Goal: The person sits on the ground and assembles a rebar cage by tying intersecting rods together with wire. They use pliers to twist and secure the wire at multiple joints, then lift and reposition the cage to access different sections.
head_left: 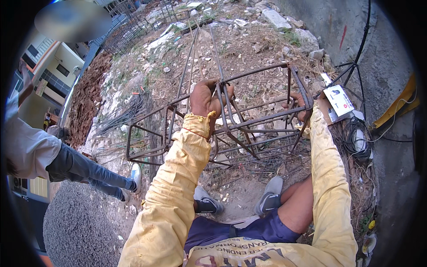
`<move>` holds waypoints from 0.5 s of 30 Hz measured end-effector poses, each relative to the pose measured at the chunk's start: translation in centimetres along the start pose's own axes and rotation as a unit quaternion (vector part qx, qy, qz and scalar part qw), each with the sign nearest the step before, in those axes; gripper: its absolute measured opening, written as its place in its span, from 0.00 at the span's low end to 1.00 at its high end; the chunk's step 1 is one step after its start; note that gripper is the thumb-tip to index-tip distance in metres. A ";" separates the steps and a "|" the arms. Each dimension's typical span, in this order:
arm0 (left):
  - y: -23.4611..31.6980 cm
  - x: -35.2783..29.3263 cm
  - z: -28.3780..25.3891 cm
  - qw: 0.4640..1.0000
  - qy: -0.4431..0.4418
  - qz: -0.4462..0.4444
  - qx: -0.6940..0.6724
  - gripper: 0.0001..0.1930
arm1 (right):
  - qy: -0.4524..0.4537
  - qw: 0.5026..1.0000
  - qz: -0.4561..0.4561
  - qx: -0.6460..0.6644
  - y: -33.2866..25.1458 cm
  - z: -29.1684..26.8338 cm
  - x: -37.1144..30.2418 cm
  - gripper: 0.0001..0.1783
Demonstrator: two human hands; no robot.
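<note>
In front of me is a rebar cage [262, 121], made of long dark steel bars with square stirrups along them. My left hand [205, 99] is closed round the bars near the middle of the cage, at a stirrup [227, 107]. At the cage's right end, my right hand [297, 107] has its fingers curled round the bars beside the end stirrup [301, 84]. Bars cover part of the right hand. Beyond my left hand, straight bars [195, 53] run away over the ground.
A person [84, 164] stands at the left, near a grey gravel heap [75, 222]. Thin rods [129, 111] lie on rubble at left. On the right are a white box [339, 101], a coil of black cable [358, 140], a black stand [354, 66] and a concrete wall [396, 49].
</note>
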State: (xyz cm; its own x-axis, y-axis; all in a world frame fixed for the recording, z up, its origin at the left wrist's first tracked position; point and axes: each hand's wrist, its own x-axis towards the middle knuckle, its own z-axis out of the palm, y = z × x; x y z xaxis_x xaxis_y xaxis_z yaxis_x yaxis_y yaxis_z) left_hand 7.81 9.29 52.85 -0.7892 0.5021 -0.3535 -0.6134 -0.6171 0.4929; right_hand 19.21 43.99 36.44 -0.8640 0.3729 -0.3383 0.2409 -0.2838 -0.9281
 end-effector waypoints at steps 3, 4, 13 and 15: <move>-1.1 -0.7 -0.9 0.999 -0.004 0.042 0.022 0.10 | 0.001 0.998 0.059 0.006 -0.9 -0.1 -0.6 0.18; -1.1 -1.4 -1.6 0.997 0.013 0.066 0.034 0.10 | 0.021 0.989 0.131 0.068 -1.6 2.1 -1.7 0.18; -4.8 -4.5 -0.9 0.994 0.047 0.093 0.033 0.06 | 0.249 0.928 -0.145 -0.235 -16.9 -5.1 -14.1 0.16; -6.3 -3.3 -0.3 0.987 0.089 0.132 0.002 0.04 | 0.211 0.913 -0.187 -0.293 -20.2 -4.3 -16.7 0.17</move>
State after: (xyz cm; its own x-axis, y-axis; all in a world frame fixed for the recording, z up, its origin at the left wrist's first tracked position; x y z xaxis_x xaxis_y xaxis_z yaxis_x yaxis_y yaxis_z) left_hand 14.24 11.35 50.68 -0.9141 0.2094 -0.3472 -0.3864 -0.7095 0.5893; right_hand 30.65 47.28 60.22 -0.7167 0.6896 0.1043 0.2668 0.4092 -0.8726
